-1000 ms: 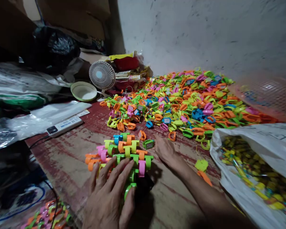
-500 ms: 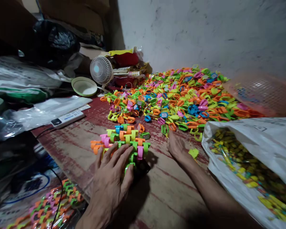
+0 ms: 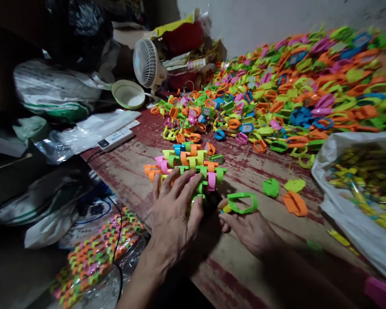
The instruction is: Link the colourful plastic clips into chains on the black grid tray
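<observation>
The right hand pinches a green ring just right of the linked stack, which the flat, open left hand presses.

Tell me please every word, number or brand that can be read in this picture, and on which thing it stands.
No text can be read.
White power strip: dark marks on its label, too small and blurred.
Packages beside the small fan: printing shows, but blurred.
White bag at the right: no print legible.
Green plastic ring in the right hand and the linked rings under the left hand: no lettering visible.
</observation>
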Tool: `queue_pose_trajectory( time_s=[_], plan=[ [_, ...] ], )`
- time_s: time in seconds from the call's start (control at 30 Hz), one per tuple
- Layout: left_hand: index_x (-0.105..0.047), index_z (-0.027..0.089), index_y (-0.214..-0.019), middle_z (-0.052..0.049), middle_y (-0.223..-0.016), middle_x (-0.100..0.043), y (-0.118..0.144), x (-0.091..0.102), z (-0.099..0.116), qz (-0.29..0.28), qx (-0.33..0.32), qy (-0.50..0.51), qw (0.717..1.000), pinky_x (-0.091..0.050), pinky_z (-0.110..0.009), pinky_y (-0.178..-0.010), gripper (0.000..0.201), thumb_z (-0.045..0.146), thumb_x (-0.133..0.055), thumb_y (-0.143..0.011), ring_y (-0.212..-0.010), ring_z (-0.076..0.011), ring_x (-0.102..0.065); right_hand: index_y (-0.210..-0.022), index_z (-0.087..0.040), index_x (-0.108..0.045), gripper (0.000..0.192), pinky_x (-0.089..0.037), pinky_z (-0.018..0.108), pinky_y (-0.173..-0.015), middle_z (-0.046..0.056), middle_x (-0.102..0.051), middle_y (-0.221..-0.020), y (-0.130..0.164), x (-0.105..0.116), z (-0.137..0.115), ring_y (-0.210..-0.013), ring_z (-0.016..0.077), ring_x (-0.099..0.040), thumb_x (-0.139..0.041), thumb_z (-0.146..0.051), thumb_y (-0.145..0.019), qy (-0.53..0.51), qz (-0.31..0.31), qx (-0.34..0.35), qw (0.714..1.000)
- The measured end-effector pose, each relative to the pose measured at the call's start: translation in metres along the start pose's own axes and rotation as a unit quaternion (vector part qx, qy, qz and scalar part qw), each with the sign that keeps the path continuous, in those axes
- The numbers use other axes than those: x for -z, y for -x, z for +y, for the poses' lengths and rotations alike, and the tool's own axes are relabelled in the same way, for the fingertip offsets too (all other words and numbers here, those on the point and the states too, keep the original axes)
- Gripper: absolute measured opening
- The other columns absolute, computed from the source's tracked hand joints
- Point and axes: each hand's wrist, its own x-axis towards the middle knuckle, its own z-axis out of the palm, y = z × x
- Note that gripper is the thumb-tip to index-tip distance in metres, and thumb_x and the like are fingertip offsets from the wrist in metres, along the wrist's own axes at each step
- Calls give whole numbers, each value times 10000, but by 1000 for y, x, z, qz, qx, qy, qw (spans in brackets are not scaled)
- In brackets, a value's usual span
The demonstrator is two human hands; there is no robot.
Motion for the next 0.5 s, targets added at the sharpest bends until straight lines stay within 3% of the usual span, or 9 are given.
queue_pose_trajectory(
  time_s=[0.07,0.2,0.33,0.5],
  plan=[
    [-572,232,-1340,-36,-1376,-621,1,0,0,4,-1,0,1000,-203,-604,-1203,388,251,-394,-996,-1340,-279,-430,-941,-215,-717,212,-551,252,-631,22,-711,-726,-2,-7,-3,-668,174,-682,-533,-321,-936,-18,-10,-15,1000],
    [-569,221,-1344,-46,-1380,-617,1,0,-1,11,-5,3,1000,-229,-608,-1192,388,245,-400,-996,-1344,-283,-422,-858,-213,-730,193,-552,287,-654,55,-736,-768,-9,-18,-7,-712,211,-697,-538,-220,-847,52,11,-33,998],
    [-563,231,-1355,-36,-1390,-611,1,1,-2,4,-10,8,1000,-200,-593,-1204,392,247,-394,-1001,-1355,-276,-415,-1013,-175,-733,293,-556,341,-780,111,-753,-960,-11,-24,-8,-869,243,-708,-495,-173,-842,63,40,35,997],
    [-557,225,-1366,-43,-1412,-594,2,2,-2,-11,-7,11,1000,-177,-597,-1211,411,340,-381,-1013,-1375,-288,-404,-966,-171,-711,285,-517,301,-766,99,-716,-952,-13,-22,-16,-852,214,-666,-460,-104,-847,56,-36,74,995]
  ],
)
